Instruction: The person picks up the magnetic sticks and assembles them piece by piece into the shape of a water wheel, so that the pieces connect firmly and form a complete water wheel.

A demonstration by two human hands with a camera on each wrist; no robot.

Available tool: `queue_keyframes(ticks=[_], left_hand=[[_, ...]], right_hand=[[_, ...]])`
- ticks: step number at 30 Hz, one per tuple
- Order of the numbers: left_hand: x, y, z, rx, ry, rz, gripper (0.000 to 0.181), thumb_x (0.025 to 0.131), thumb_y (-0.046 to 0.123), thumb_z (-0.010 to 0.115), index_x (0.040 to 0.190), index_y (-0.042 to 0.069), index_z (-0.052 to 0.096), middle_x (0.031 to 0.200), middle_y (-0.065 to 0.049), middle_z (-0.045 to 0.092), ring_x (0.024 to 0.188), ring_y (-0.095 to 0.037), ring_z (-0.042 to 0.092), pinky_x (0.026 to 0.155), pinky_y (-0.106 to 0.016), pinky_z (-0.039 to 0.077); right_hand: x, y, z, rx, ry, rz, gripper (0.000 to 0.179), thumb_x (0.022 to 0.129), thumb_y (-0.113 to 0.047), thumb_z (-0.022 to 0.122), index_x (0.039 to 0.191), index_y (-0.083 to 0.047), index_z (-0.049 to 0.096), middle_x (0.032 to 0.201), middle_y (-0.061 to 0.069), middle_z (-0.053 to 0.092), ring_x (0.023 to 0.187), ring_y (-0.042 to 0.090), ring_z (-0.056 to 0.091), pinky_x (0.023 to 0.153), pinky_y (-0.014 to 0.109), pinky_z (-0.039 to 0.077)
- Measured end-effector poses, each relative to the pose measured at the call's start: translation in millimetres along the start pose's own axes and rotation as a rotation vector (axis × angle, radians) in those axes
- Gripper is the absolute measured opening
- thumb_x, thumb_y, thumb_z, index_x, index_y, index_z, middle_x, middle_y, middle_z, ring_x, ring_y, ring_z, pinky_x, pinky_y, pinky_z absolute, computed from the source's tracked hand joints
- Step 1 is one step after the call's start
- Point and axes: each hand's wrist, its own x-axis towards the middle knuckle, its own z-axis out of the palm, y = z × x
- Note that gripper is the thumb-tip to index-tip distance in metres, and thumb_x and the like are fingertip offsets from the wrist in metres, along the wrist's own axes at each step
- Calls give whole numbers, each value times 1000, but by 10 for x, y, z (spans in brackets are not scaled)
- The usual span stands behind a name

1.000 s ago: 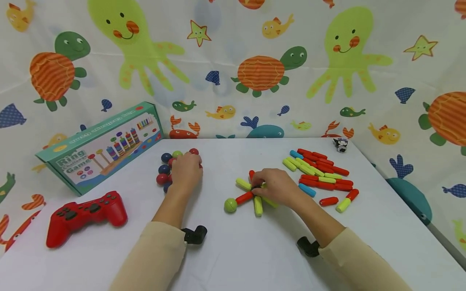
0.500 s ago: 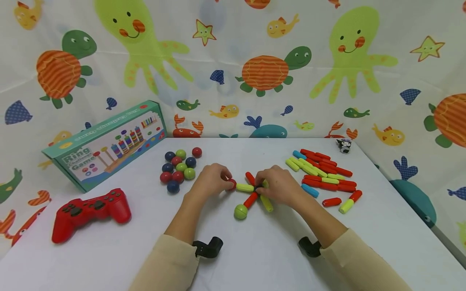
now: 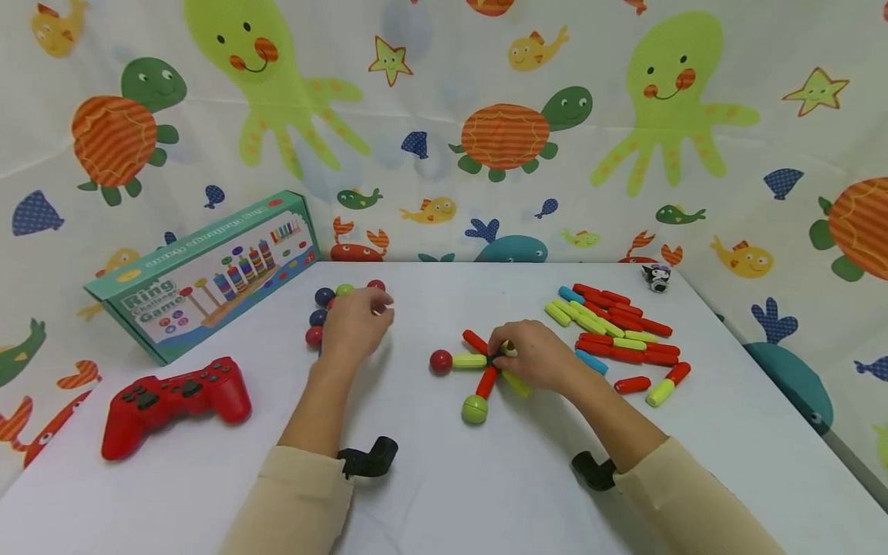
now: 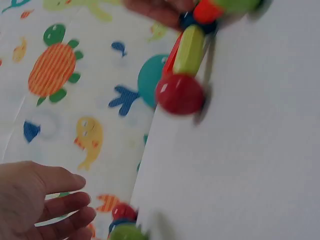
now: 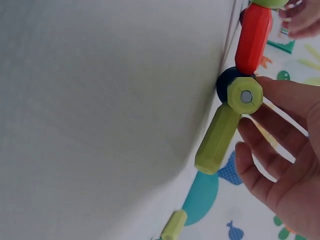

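My right hand (image 3: pixel 530 354) grips the middle of a star-shaped figure of magnetic rods and balls, its fingertips around the dark blue centre ball (image 5: pixel 226 84). From that ball spread red and yellow-green rods (image 3: pixel 469 361), one yellow-green rod (image 5: pixel 245 96) pointing at the right wrist camera. A red ball (image 3: pixel 440 362) sits at the end of the left rod, a green ball (image 3: pixel 475 409) at the end of the front red rod (image 3: pixel 488 381). Over the loose balls (image 3: pixel 314 337) at the left hovers my left hand (image 3: pixel 357 324), its fingers loosely spread and nothing between them; it hides most of the balls.
Loose red, yellow-green and blue rods (image 3: pixel 627 355) lie in groups at the right. A red game controller (image 3: pixel 176 405) is at the left, before a green game box (image 3: pixel 208 277). A small black-and-white figurine (image 3: pixel 656 277) stands at the back right corner.
My left hand brought a red ball from the pile to the left rod's end, let it go there and returned to the pile. The star has turned slightly under my right hand.
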Motion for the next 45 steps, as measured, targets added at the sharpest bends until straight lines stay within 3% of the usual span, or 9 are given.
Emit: queue_keyframes(ticks=[2, 5, 9, 13, 18, 25, 32, 39, 45], left_hand=[[20, -102, -101, 42, 27, -3, 30, 100, 18, 65, 127, 8, 70, 120, -15, 70, 111, -34, 62, 95, -49, 56], [34, -230, -178, 122, -11, 0, 31, 98, 15, 66, 126, 4, 71, 124, -19, 70, 116, -38, 61, 100, -54, 52], [56, -313, -155, 215, -62, 28, 31, 95, 14, 72, 123, 1, 73, 124, -19, 72, 119, -39, 63, 104, -58, 49], [71, -288, -84, 256, -68, 48, 31, 93, 13, 74, 122, 2, 75, 121, -18, 74, 117, -39, 65, 103, -58, 51], [58, -180, 18, 207, -113, 47, 30, 94, 12, 74, 122, 2, 74, 120, -16, 73, 113, -34, 65, 101, -50, 55], [-2, -11, 246, 8, -191, 24, 29, 95, 22, 75, 122, 10, 74, 115, -9, 71, 103, -25, 64, 82, -34, 61], [-27, 70, 446, -67, -217, 50, 25, 94, 23, 76, 118, 15, 75, 107, -4, 71, 101, -21, 64, 85, -32, 60], [-98, 82, 379, -44, -215, 63, 27, 94, 25, 77, 119, 15, 75, 105, -3, 71, 101, -21, 64, 80, -31, 60], [-192, -67, 124, -129, -87, 65, 29, 97, 24, 73, 125, 14, 73, 113, -4, 74, 106, -24, 66, 83, -34, 61]], right_hand=[[1, 0, -8, 7, -1, -3, 8, 94, -11, 75, 102, -14, 76, 100, 1, 73, 98, 21, 65, 93, 41, 58], [5, -5, -12, 2, 5, 2, 8, 94, -15, 76, 103, -15, 76, 99, -1, 73, 96, 18, 65, 91, 39, 58], [30, -40, -4, -65, 22, 35, 16, 94, -24, 78, 107, -16, 75, 99, -2, 72, 94, 18, 65, 87, 37, 58], [59, -92, 8, -177, 2, 88, 24, 93, -31, 78, 111, -16, 75, 98, 0, 71, 92, 18, 65, 82, 35, 58], [73, -126, 22, -226, -26, 138, 28, 92, -33, 79, 113, -14, 76, 96, 1, 72, 90, 18, 63, 80, 33, 57], [64, -130, 6, -158, -30, 134, 26, 93, -24, 78, 116, -12, 77, 104, 3, 74, 99, 20, 64, 89, 37, 59], [72, -101, 29, -123, -28, 84, 28, 94, -21, 78, 120, -11, 76, 114, 4, 74, 112, 25, 63, 99, 44, 57], [76, -102, 33, -126, -24, 79, 28, 94, -21, 77, 121, -12, 76, 115, 5, 73, 113, 26, 62, 100, 44, 57], [67, -56, 2, -69, -26, 80, 27, 95, -16, 76, 121, -10, 76, 114, 5, 73, 112, 26, 64, 101, 45, 56]])
